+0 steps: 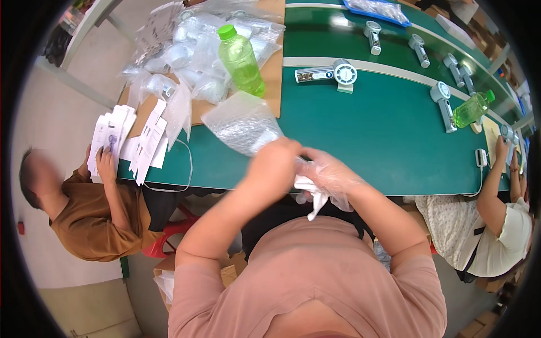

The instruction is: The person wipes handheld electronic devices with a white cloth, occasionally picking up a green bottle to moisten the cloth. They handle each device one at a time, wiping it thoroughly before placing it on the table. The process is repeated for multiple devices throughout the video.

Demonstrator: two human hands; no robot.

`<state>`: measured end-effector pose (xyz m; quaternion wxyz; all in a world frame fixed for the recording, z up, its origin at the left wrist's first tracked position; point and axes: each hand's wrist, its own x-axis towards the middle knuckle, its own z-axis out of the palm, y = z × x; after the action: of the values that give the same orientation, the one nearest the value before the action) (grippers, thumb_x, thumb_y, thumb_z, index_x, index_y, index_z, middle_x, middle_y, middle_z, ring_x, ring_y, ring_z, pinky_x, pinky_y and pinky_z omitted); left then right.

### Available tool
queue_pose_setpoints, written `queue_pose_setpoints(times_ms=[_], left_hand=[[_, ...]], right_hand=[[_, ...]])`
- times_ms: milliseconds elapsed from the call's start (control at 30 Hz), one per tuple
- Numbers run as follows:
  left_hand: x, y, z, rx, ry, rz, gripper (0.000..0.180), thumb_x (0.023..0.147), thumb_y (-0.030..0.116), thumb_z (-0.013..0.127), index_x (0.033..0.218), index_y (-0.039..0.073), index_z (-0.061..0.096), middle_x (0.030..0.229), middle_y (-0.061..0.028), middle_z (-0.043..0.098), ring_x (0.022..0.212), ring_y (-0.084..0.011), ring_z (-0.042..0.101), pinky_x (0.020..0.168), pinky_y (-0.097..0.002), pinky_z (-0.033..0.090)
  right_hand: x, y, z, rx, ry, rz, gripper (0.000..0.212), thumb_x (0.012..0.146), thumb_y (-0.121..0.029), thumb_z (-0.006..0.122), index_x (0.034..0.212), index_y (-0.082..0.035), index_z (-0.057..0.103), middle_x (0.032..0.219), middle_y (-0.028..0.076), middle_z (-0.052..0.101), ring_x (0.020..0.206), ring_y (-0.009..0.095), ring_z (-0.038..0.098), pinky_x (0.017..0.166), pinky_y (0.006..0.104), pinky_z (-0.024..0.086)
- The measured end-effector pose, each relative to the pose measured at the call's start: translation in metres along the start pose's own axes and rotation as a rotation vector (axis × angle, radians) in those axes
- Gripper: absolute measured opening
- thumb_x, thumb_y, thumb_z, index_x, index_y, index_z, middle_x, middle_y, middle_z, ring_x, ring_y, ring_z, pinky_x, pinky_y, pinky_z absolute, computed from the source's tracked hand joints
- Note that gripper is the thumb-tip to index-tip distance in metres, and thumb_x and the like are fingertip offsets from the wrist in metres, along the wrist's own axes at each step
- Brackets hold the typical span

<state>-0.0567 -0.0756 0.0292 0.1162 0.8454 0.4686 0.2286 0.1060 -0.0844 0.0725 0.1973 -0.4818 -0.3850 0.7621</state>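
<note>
My left hand (274,169) is curled closed at the lower end of a translucent bubble-wrap bag (239,121), which reaches up toward the table's middle. A pale shape shows through the bag close to my knuckles. My right hand (327,170) meets the left fingertips, its fingers bent around thin clear plastic (341,194) that trails over the wrist. A crumpled white strip (315,204), of a kind I cannot make out, hangs below the right hand at the table's front edge. Both sets of fingertips are partly hidden.
Bubble-wrapped items (194,53) heap on cardboard behind a green bottle (242,62). A handheld fan (344,73) lies ahead on the green table (377,141). Leaflets (149,138) are left, beside a seated person (101,211). Another person (479,225) sits right, near more fans and a second bottle (472,110).
</note>
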Motion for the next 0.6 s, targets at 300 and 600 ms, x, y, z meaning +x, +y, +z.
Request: queue_pose_setpoints(times_ms=[300, 600], left_hand=[[-0.052, 0.006, 0.016, -0.183, 0.650, -0.195, 0.040, 0.077, 0.001, 0.073, 0.110, -0.002, 0.050, 0.091, -0.0110, 0.055, 0.084, -0.0235, 0.058, 0.072, -0.0361, 0.046], [-0.029, -0.003, 0.053, -0.464, 0.688, -0.239, 0.030, 0.088, -0.008, 0.051, 0.117, -0.002, 0.044, 0.102, -0.0176, 0.061, 0.093, -0.0275, 0.065, 0.079, -0.0381, 0.051]], right_hand=[[-0.001, 0.041, -0.013, 0.230, 0.051, -0.396, 0.087, 0.094, -0.023, 0.063, 0.157, -0.017, 0.003, 0.100, 0.014, 0.064, 0.076, 0.018, 0.065, 0.057, 0.0308, 0.057], [0.012, 0.077, -0.002, 0.529, -0.092, -0.441, 0.083, 0.095, -0.022, 0.059, 0.156, -0.019, 0.002, 0.095, 0.018, 0.064, 0.067, 0.022, 0.066, 0.057, 0.0335, 0.058]])
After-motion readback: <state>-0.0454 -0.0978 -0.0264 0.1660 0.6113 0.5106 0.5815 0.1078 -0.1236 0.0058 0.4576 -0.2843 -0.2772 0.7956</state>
